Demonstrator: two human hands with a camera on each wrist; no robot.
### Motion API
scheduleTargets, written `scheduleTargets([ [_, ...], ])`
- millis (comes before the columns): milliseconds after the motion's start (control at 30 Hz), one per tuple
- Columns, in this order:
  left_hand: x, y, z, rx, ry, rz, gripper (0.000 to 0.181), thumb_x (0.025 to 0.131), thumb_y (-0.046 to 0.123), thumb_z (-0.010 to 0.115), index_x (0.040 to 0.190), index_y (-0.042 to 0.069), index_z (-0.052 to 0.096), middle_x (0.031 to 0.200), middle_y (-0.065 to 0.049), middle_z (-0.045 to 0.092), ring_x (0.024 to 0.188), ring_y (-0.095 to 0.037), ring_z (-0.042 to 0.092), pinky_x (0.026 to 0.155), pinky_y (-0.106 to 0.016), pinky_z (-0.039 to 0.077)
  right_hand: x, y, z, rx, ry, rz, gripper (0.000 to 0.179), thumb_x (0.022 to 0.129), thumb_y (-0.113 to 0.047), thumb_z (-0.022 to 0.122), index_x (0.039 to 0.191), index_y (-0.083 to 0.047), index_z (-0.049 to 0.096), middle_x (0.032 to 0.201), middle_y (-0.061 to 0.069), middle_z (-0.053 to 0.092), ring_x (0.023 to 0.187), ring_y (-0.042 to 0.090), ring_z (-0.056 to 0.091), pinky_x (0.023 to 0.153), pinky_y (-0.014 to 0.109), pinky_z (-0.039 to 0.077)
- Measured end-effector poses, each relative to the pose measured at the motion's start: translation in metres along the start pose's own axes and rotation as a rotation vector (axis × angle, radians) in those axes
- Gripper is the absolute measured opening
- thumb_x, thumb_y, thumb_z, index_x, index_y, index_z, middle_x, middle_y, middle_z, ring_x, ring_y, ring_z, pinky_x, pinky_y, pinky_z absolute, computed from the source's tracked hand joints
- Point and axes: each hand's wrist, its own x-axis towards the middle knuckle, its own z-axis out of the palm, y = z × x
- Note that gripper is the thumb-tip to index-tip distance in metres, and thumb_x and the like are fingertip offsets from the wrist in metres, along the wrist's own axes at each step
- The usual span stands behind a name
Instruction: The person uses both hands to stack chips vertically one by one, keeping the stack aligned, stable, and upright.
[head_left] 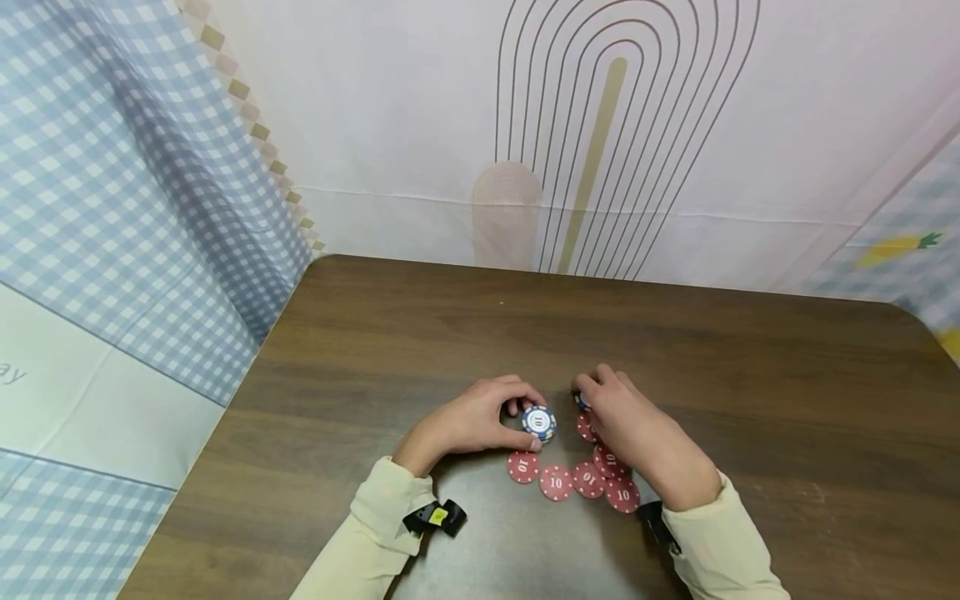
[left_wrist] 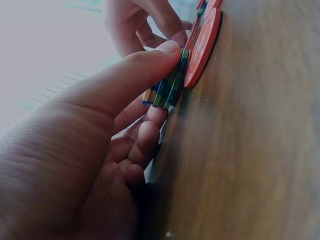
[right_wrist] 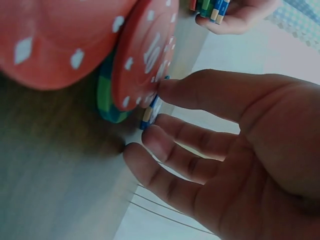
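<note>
My left hand (head_left: 476, 417) grips a short stack of poker chips (head_left: 538, 423) between thumb and fingers. A blue-and-white chip marked 10 tops the stack; the left wrist view shows green-edged chips (left_wrist: 172, 85) beneath it. To the right, my right hand (head_left: 630, 425) pinches another blue-and-white poker chip (right_wrist: 149, 114), mostly covered by the fingers in the head view. Several red poker chips (head_left: 556, 483) marked 10 lie in a curved row on the near side of both hands, some overlapping. A green-edged chip (right_wrist: 106, 97) shows under a red one in the right wrist view.
The brown wooden table (head_left: 420, 325) has rounded far corners. Behind it hangs a pale cloth (head_left: 390, 125) with arched lines, and a blue checked cloth (head_left: 90, 167) drapes along the left side. A black strap (head_left: 435, 517) sits at the left wrist.
</note>
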Motion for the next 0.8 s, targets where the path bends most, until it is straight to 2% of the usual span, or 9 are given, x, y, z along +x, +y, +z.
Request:
scheduleTargets([
  [167,0.0007,0.0007,-0.0001,0.021,-0.001,-0.005,0.043,0.087,0.032,0.087,0.124,0.019,0.071,0.102,0.008,0.061,0.093,-0.006,0.054,0.085,-0.025,0.044,0.0,0.0005,-0.0005,-0.009,-0.006,0.011,0.026,0.091,0.007,0.074,0.115,0.0,0.069,0.105,0.018,0.062,0.092,0.033,0.066,0.076,0.048,0.06],
  [333,0.0009,0.0005,-0.0002,0.021,0.002,0.0,0.044,0.087,0.032,0.087,0.125,0.017,0.071,0.102,0.007,0.061,0.093,-0.007,0.054,0.085,-0.025,0.044,-0.001,0.0026,-0.0002,-0.01,-0.003,0.018,0.024,0.092,0.003,0.075,0.115,0.0,0.068,0.102,0.016,0.061,0.082,0.026,0.066,0.068,0.043,0.06],
  [567,0.0018,0.0014,-0.0008,0.025,-0.002,-0.006,0.045,0.087,0.033,0.087,0.125,0.017,0.071,0.103,0.007,0.062,0.093,-0.007,0.054,0.086,-0.025,0.044,-0.0036,0.0053,0.001,0.014,0.014,0.019,0.021,0.093,0.003,0.072,0.113,0.001,0.064,0.097,0.015,0.055,0.063,0.018,0.054,0.054,0.033,0.051],
  [667,0.0011,0.002,-0.0011,0.017,-0.002,-0.008,0.044,0.087,0.033,0.087,0.125,0.017,0.071,0.103,0.007,0.062,0.093,-0.007,0.054,0.085,-0.025,0.045,-0.0035,0.0054,-0.0002,0.026,-0.008,0.031,0.023,0.093,0.002,0.071,0.114,0.003,0.062,0.097,0.016,0.053,0.062,0.019,0.054,0.054,0.034,0.051],
  [800,0.0004,0.0026,-0.0015,0.003,-0.003,-0.011,0.044,0.087,0.032,0.088,0.125,0.017,0.071,0.103,0.007,0.062,0.093,-0.008,0.054,0.084,-0.025,0.045,-0.0013,0.0045,-0.0025,0.049,-0.069,0.065,0.025,0.096,-0.006,0.074,0.116,0.003,0.062,0.101,0.017,0.053,0.07,0.021,0.057,0.061,0.038,0.055],
])
